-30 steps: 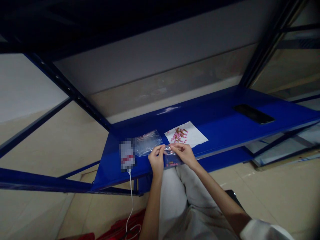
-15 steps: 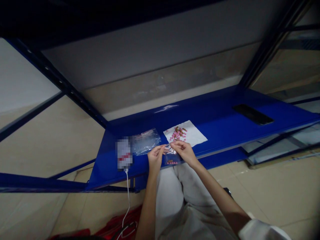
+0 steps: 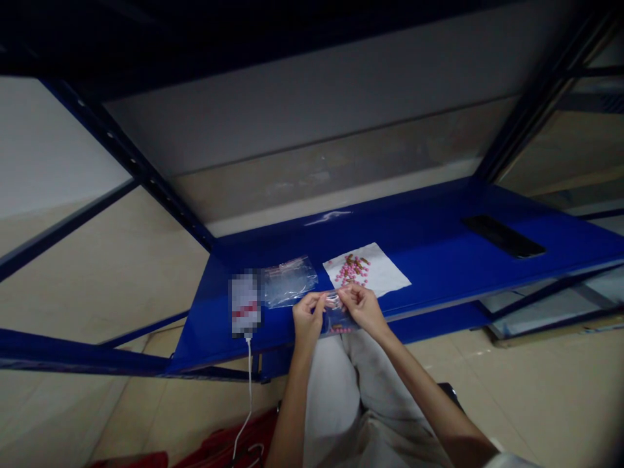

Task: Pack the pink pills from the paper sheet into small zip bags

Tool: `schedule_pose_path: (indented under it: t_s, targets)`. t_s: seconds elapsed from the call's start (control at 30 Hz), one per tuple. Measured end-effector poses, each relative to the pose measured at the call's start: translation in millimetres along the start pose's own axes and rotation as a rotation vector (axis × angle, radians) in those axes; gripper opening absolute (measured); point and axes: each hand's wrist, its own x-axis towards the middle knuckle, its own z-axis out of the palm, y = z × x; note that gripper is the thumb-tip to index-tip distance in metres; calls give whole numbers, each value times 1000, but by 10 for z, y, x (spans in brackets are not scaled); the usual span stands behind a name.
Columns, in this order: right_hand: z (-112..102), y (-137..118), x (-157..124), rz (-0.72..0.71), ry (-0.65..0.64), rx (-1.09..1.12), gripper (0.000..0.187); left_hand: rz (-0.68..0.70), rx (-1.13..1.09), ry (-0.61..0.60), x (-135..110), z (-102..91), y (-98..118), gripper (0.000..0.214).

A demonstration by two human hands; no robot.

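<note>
Both my hands pinch the top edge of a small transparent plastic bag (image 3: 335, 320), which has a few pink tablets at its bottom. My left hand (image 3: 307, 318) holds the bag's left side, and my right hand (image 3: 363, 309) holds its right side. Just beyond them, a sheet of white paper (image 3: 385, 276) lies on the blue metal shelf (image 3: 433, 260). A heap of pink tablets and brown capsules (image 3: 351, 270) sits on the paper. A larger transparent plastic bag (image 3: 290, 283) lies flat to the left of the paper.
A blurred white-and-red rectangular object (image 3: 245, 304) sits near the shelf's left end, with a white cable (image 3: 249, 383) hanging down from it. A black phone (image 3: 504, 236) lies at the right. A shelf frame surrounds the work area; my knees (image 3: 351, 403) are below.
The shelf and everything on it sit slightly lower in the view. My hands stay on the small bag, which hangs a little lower than before.
</note>
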Motion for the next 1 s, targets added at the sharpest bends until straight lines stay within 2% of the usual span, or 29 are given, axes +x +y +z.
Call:
schedule_pose_path:
  t_s: [0.13, 0.33, 0.57, 1.0]
  targets:
    - [-17, 32, 11, 9, -20, 24, 30, -42, -30, -23, 15, 19, 17, 20]
    - [-53, 78, 10, 16, -107, -31, 29, -49, -1, 15, 24, 20, -21, 18]
    - [-67, -10, -17, 43, -190, 42, 26, -27, 16, 20, -7, 7, 26, 18]
    - [-86, 26, 13, 53, -171, 48, 32, -47, 33, 12, 16, 19, 12, 18]
